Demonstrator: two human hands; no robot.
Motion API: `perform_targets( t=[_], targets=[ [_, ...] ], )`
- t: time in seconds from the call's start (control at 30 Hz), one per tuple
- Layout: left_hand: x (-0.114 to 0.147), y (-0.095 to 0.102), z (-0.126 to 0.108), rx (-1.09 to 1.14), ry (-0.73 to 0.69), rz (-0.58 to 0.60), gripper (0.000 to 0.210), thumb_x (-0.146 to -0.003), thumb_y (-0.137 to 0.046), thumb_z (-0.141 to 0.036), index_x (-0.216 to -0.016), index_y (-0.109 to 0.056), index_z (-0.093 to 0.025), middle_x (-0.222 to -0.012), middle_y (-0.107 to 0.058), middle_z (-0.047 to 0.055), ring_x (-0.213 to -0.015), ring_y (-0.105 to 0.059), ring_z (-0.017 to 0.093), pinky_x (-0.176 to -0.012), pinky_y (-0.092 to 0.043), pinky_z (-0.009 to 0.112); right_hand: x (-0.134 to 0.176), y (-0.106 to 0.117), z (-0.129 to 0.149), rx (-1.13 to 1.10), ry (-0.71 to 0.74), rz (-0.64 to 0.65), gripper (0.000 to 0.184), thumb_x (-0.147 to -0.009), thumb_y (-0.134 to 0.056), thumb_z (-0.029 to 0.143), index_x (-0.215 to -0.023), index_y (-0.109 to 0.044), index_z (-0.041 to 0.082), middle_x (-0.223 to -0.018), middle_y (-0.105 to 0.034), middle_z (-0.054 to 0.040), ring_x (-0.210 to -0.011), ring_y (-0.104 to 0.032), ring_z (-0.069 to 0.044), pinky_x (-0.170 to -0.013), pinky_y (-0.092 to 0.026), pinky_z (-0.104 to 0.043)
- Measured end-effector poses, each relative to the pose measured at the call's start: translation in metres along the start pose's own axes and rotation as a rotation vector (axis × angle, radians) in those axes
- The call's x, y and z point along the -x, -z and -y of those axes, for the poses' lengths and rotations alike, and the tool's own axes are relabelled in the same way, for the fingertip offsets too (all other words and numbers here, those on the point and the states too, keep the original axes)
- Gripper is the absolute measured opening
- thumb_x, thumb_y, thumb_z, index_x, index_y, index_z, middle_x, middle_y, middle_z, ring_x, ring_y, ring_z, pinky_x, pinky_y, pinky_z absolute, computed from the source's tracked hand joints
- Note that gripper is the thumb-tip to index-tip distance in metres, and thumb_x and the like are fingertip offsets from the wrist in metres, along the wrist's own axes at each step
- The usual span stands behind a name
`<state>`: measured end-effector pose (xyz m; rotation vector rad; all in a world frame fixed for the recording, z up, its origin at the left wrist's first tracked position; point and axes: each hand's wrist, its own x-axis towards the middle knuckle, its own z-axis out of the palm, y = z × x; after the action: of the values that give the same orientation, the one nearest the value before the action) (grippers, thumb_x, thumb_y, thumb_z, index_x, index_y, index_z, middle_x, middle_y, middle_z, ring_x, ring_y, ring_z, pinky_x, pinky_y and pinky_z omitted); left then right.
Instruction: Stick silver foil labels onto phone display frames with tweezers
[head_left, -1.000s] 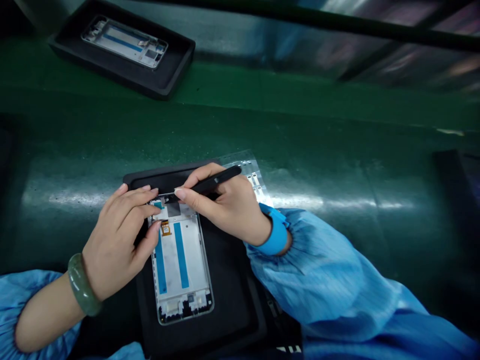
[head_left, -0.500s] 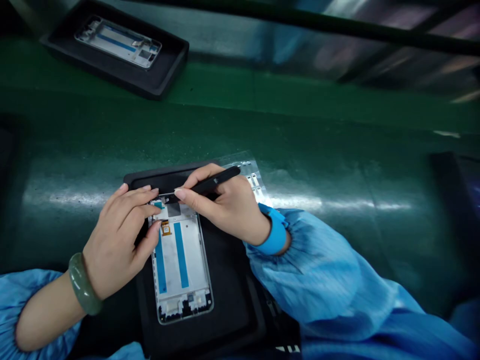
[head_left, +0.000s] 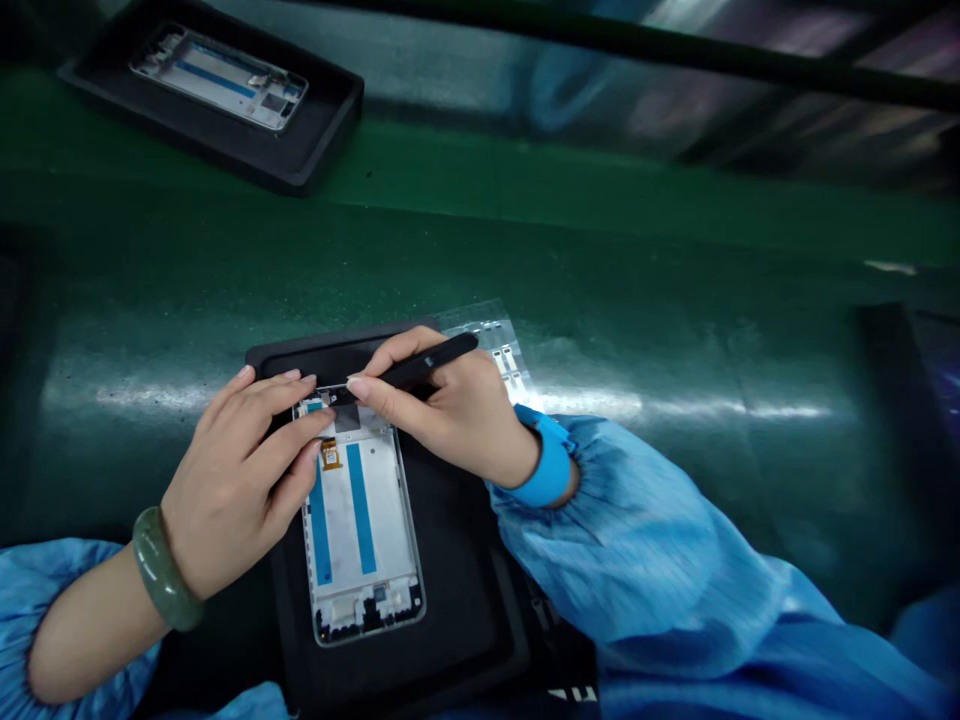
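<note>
My right hand (head_left: 457,415) grips black tweezers (head_left: 431,365) like a pen, their low end at the top edge of an open phone frame (head_left: 390,505). The tips are hidden by my fingers and the frame's dark parts. My left hand (head_left: 240,455) is on the frame's upper left corner, fingers along the top and side, forefinger pressed on its face and thumb beside a small orange flex cable (head_left: 331,455). Two blue strips (head_left: 361,510) run down the pale metal inside. The frame lies on a black tray (head_left: 457,570).
A clear sheet with small white stickers (head_left: 508,360) pokes out behind my right hand. At the upper left, a second phone frame (head_left: 217,80) lies in another black tray (head_left: 315,155). The bench top (head_left: 600,300) is green. A dark bar (head_left: 675,50) crosses the far side.
My left forefinger has moved right and down across the upper part of the phone frame. My right hand and the tweezers have barely moved. The view has shifted slightly.
</note>
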<state>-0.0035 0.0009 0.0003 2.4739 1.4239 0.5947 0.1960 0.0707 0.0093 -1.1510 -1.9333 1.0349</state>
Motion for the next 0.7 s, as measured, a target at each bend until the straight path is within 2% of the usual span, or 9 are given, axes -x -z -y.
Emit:
perform_targets(
  t=[0.17, 0.33, 0.53, 0.7],
  targets=[
    [-0.0024, 0.0021, -0.0021, -0.024, -0.006, 0.012, 0.029, -0.08, -0.055, -0.012, -0.109, -0.056, -0.016, -0.116, -0.056, 0.01, -0.118, -0.048, 0.024, -0.106, -0.033, 0.049, -0.0003, -0.0004, -0.0003, -0.014, -0.02, 0.041, 0.02, -0.078, -0.065, 0.035, -0.084, -0.06, 0.017, -0.071, -0.062, 0.0023, -0.059, -0.056, -0.008, -0.053, -0.042, -0.02],
    [-0.0039, 0.0025, -0.003, -0.048, -0.007, 0.029, 0.029, -0.08, -0.055, -0.013, -0.109, -0.056, -0.017, -0.117, -0.056, 0.01, -0.117, -0.049, 0.023, -0.105, -0.034, 0.048, -0.0015, -0.0016, -0.0028, -0.115, -0.044, -0.036, 0.017, -0.079, -0.064, 0.034, -0.082, -0.058, 0.018, -0.079, -0.064, 0.0002, -0.069, -0.06, -0.011, -0.062, -0.048, -0.023],
    [-0.0038, 0.0026, -0.003, -0.053, 0.001, 0.028, 0.027, -0.081, -0.053, -0.014, -0.108, -0.056, -0.016, -0.116, -0.056, 0.01, -0.117, -0.049, 0.024, -0.105, -0.033, 0.049, -0.0024, -0.0039, -0.0072, -0.295, -0.103, -0.079, 0.021, -0.077, -0.066, 0.035, -0.083, -0.056, 0.018, -0.078, -0.062, -0.0002, -0.064, -0.06, -0.01, -0.058, -0.05, -0.024],
    [-0.003, 0.0013, -0.0022, -0.045, 0.007, 0.027, 0.031, -0.082, -0.051, -0.013, -0.113, -0.054, -0.016, -0.118, -0.055, 0.011, -0.118, -0.048, 0.024, -0.106, -0.032, 0.05, -0.0021, -0.0041, -0.0074, -0.315, -0.11, -0.086, 0.021, -0.076, -0.067, 0.034, -0.083, -0.056, 0.017, -0.077, -0.061, 0.0002, -0.064, -0.06, -0.009, -0.058, -0.051, -0.023]
  ],
)
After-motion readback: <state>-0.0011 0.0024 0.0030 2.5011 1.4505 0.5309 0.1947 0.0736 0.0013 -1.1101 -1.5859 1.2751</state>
